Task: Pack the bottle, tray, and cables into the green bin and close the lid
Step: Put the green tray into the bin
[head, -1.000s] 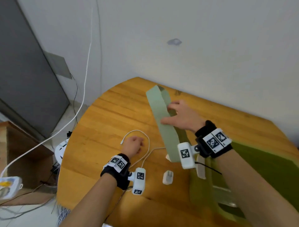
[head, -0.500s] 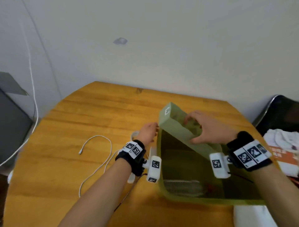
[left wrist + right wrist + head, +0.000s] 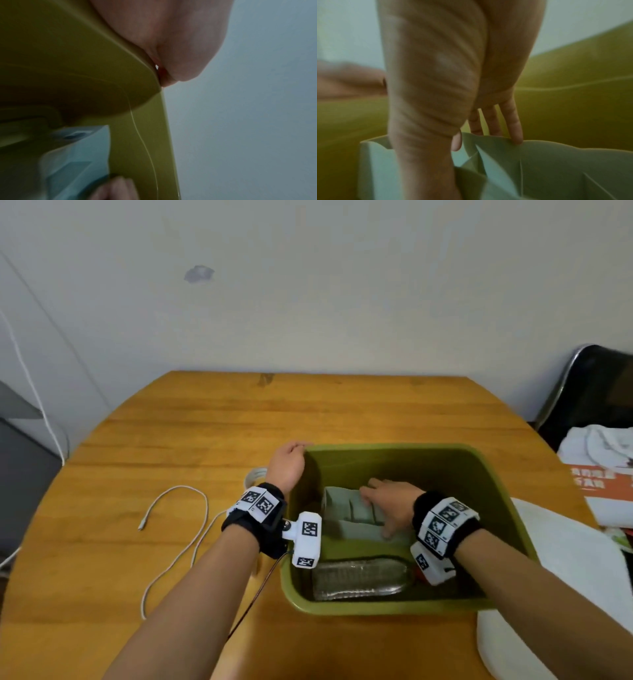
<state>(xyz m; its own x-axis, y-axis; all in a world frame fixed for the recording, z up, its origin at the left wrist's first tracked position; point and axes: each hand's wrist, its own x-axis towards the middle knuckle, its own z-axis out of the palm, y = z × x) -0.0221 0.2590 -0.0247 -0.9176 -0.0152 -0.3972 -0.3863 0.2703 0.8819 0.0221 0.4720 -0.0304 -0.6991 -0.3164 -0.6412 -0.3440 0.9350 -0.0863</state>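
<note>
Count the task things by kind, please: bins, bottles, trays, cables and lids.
Bins: 1, the green bin
Bottles: 1, the bottle lying in the bin
Trays: 1, the tray in the bin, held by the right hand
Cables: 2 on the table, the long cable and the coiled cable, partly behind the left hand
Lids: 1, the white lid
Total: 6

A: Where does the head view sit?

B: High above the bench (image 3: 212, 426), facing forward and down, with the green bin (image 3: 383, 609) at about 5 o'clock of frame centre.

A: And the wrist views?

B: Both very close. The left wrist view looks along the bin's rim (image 3: 154, 121) from outside; the right looks down into it at the tray (image 3: 547, 162).

A: Shared ground?

B: All three catch the bin and tray.
</note>
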